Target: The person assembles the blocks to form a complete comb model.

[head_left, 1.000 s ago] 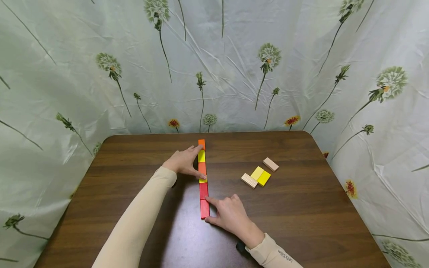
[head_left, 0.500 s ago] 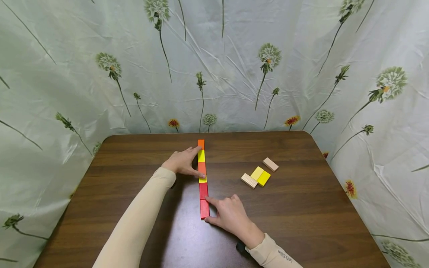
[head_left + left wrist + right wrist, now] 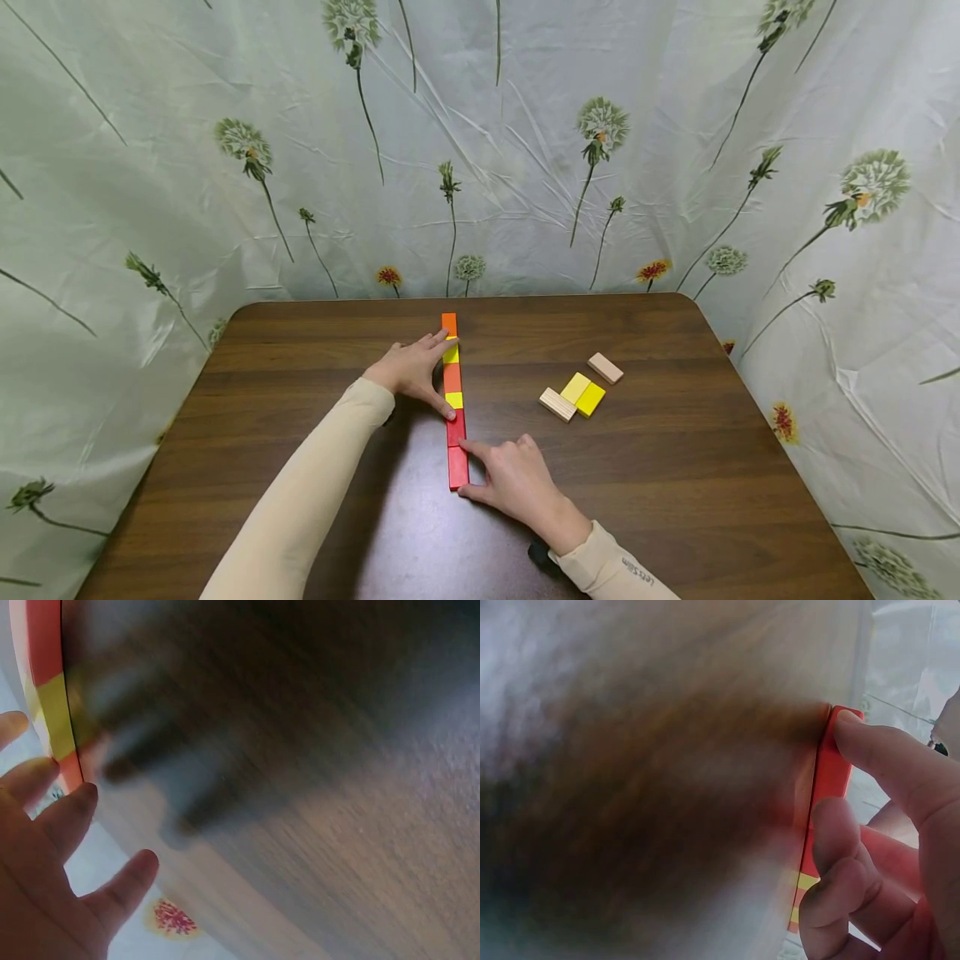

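A straight row of blocks runs away from me on the table: orange (image 3: 448, 322) at the far end, then yellow (image 3: 452, 354), orange-red (image 3: 452, 377), yellow (image 3: 454, 401) and two red blocks. My left hand (image 3: 408, 368) reaches in from the left, fingers spread. Its fingertips lie at the far yellow block, and its thumb tip is on the farther red block (image 3: 456, 431). From the right, my right hand (image 3: 521, 482) holds the nearest red block (image 3: 458, 468), thumb at its near end and index finger by the seam; its other fingers (image 3: 840, 889) are curled.
On the right of the brown wooden table (image 3: 675, 467) lie a plain wooden block (image 3: 606, 367), a striped pale block (image 3: 558, 405), a pale yellow block (image 3: 576, 387) and a bright yellow block (image 3: 591, 400). A flower-print curtain (image 3: 525, 150) hangs behind the table.
My left hand's thumb has slid toward me from the nearer yellow block onto the red one, and its fingers have shifted slightly. The row's far end has moved slightly left. The right hand stays put.
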The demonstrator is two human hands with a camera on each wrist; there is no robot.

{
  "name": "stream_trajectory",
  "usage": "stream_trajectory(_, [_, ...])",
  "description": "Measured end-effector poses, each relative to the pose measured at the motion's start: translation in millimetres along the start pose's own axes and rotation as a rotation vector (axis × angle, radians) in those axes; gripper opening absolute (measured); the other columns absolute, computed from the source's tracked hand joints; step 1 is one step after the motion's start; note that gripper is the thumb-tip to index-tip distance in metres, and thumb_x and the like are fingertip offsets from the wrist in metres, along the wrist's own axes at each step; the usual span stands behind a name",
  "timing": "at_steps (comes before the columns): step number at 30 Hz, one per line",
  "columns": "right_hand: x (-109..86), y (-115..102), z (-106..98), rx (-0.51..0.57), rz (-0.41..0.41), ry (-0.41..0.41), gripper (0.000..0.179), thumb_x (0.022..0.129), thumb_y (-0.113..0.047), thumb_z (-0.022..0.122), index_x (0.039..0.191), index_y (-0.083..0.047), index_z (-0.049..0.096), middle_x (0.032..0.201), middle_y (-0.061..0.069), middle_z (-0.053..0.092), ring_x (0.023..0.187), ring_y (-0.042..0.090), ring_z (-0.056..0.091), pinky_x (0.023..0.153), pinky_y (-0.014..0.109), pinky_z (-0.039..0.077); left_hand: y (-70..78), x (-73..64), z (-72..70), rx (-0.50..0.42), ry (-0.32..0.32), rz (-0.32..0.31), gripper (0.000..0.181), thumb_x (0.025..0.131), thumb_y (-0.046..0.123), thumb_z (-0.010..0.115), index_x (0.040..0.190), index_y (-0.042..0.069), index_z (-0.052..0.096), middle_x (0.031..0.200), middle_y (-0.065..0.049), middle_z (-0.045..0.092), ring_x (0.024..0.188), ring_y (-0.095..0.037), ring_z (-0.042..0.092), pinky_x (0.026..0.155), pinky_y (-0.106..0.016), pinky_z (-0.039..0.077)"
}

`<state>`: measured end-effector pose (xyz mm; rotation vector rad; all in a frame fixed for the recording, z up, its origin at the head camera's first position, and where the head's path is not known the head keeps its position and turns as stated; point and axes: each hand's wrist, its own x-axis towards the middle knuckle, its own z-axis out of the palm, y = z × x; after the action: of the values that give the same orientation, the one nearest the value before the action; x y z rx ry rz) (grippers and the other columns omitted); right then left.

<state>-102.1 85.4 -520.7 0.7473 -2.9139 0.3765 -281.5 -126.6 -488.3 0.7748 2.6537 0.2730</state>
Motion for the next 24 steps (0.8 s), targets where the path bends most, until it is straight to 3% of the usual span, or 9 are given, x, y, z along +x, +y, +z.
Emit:
stream_trajectory(12, [0.5,0.7,0.6,0.007,-0.002,0.008,0.059,0.080,-0.053,0.092,0.128,-0.022,0.078,0.068,-0.007,0.073,0.061,0.011,0.068,0.068,0.032,0.035,8.0,-3.0,3.6,0.063,-0.040,0.001,0.147,0.062,0.078,0.092,0.174,0.020,0.018,0.183,-0.016,0.003,0.167,-0.040,0.021,0.123,-0.077,0.025])
stream_trajectory(19, [-0.3,1.4,1.3,0.022,-0.004,0.008,0.061,0.079,-0.055,0.092,0.128,-0.020,0.077,0.067,-0.008,0.072,0.060,0.010,0.066,0.069,0.032,0.037,9.6,-2.4,5.3,0.084,-0.043,-0.024,0.158,0.060,0.081,0.091,0.174,0.010,0.008,0.183,-0.015,0.002,0.167,-0.038,0.023,0.122,-0.078,0.026])
stream_trajectory(24, [0.1,6.2,-2.9,0.040,-0.013,0.036,0.063,0.080,-0.059,0.090,0.128,-0.020,0.077,0.055,-0.012,0.060,0.050,0.004,0.051,0.068,0.030,0.035,9.7,-1.6,5.7,0.115,-0.051,-0.041,0.160,0.060,0.085,0.088,0.173,0.005,0.009,0.183,-0.013,0.001,0.167,-0.035,0.022,0.123,-0.076,0.028])
